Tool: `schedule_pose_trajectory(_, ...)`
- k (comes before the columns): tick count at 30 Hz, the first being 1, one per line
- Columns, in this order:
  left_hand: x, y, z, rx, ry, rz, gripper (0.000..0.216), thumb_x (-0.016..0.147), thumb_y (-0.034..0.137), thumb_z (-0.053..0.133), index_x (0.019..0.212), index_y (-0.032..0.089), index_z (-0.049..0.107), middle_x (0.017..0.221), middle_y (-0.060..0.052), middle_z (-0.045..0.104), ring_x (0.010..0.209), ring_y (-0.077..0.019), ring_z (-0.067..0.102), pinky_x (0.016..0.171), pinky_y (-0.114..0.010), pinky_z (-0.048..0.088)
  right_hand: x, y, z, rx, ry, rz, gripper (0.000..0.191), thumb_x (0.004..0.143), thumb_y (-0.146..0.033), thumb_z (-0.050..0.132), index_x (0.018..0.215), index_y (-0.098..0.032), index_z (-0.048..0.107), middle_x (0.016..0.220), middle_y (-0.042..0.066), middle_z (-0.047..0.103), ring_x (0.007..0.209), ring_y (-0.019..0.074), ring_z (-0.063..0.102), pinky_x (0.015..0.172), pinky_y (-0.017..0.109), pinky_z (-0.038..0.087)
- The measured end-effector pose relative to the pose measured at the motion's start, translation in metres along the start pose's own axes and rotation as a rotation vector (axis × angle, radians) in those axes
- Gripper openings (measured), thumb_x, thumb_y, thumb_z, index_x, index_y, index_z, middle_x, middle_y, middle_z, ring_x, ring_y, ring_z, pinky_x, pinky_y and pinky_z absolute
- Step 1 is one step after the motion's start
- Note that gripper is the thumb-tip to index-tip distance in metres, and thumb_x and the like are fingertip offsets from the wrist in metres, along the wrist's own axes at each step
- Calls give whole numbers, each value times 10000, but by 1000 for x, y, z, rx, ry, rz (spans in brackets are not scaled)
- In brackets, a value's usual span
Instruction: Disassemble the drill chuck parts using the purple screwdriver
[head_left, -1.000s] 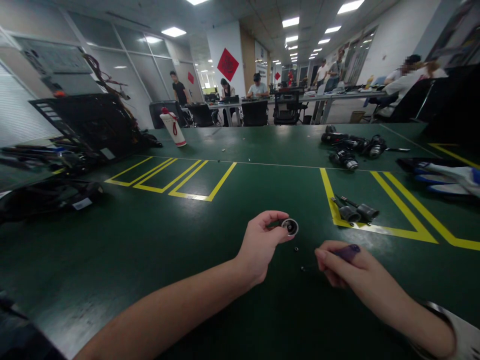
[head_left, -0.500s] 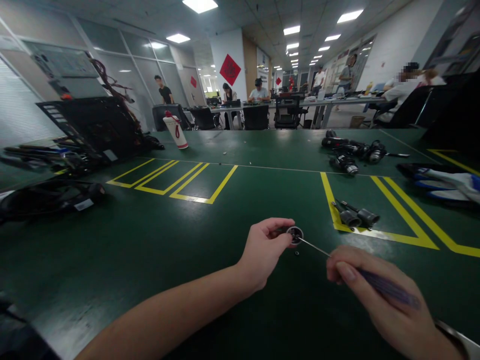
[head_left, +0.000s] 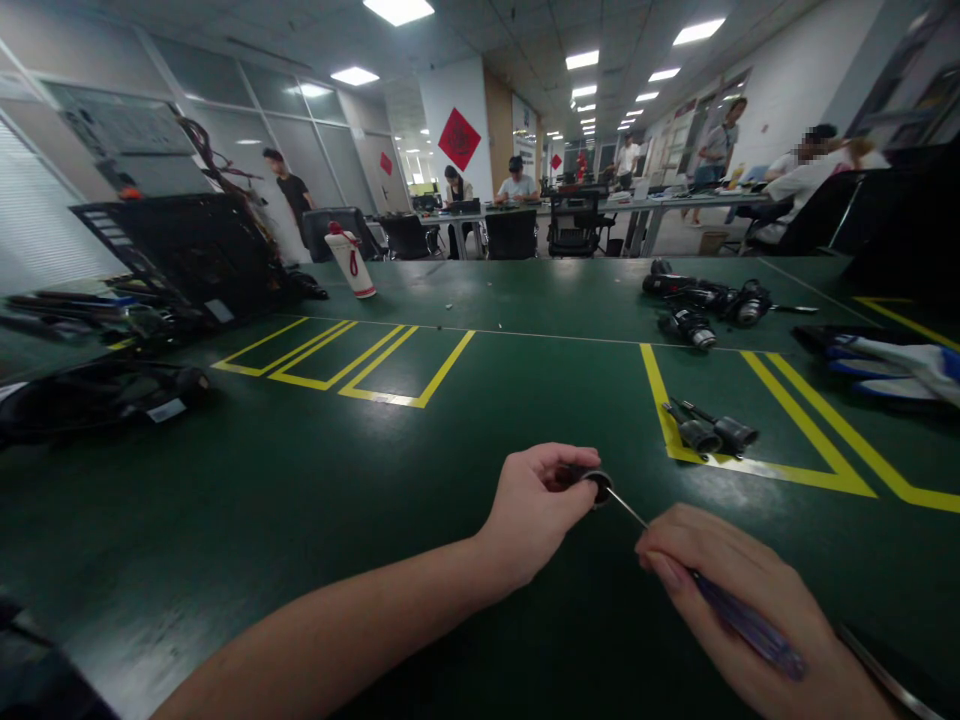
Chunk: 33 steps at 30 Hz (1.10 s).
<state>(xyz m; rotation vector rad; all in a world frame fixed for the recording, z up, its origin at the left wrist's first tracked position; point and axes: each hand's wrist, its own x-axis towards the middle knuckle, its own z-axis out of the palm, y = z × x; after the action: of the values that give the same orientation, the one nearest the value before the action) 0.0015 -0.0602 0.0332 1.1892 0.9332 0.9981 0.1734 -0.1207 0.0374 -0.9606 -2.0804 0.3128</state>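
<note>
Between the thumb and fingers of my left hand (head_left: 534, 505) is a small dark cylindrical part (head_left: 601, 486) with a round open end turned toward my right side. My right hand (head_left: 731, 590) is wrapped around the purple translucent handle of a screwdriver (head_left: 750, 625). Its thin metal shaft points up and left, and the tip reaches into the part's open end; what it touches inside is hidden. Two similar dark cylindrical parts with stems (head_left: 718, 434) lie beyond my right hand, inside a yellow-taped box.
Several black mechanical parts (head_left: 694, 305) lie at the back right, near blue-and-white gloves (head_left: 892, 370). A white cup with a red top (head_left: 351, 262) stands at the back left. Black equipment (head_left: 180, 260) and a black strap-like item (head_left: 105, 395) occupy the left side. Other people sit and stand far off.
The held part has tilted and moved slightly right and down. My right hand has come left and lower with the screwdriver, its shaft now steeper. Background people have shifted.
</note>
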Motion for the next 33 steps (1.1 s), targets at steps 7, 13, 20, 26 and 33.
schedule_pose_trajectory(7,-1,1,0,42,10,35,198,687,79,652,874,126,696,1017,-98,690,844,-179,668,786,-346,556,-1,-3,1,-56,-49,-62,188,821,-83,498,943,-203,574,750,30,644,683,156,644,600,250,552)
schedule_pose_trajectory(13,-2,1,2,13,18,35,188,687,84,641,858,129,706,1036,-94,685,838,-169,669,771,-324,560,-7,-1,4,-147,-52,-116,186,818,-92,509,956,-189,587,763,49,658,683,167,643,619,284,559)
schedule_pose_trajectory(20,-2,0,1,26,21,32,197,680,87,652,865,131,706,1048,-96,678,899,-192,660,818,-356,546,-6,-3,2,-125,-80,-101,194,811,-100,518,961,-195,597,773,44,670,692,163,655,633,261,562)
schedule_pose_trajectory(26,0,-2,0,50,17,44,206,686,89,660,884,131,695,1067,-100,671,925,-204,654,844,-382,535,-2,-7,0,-119,-38,-83,182,799,-95,504,919,-210,576,745,34,660,672,161,655,620,253,558)
schedule_pose_trajectory(33,1,-8,0,46,19,97,195,668,56,662,846,130,687,1038,-98,678,981,-206,637,892,-375,507,-4,-5,0,8,-85,69,123,865,-139,468,881,-226,555,740,18,628,671,148,626,595,243,526)
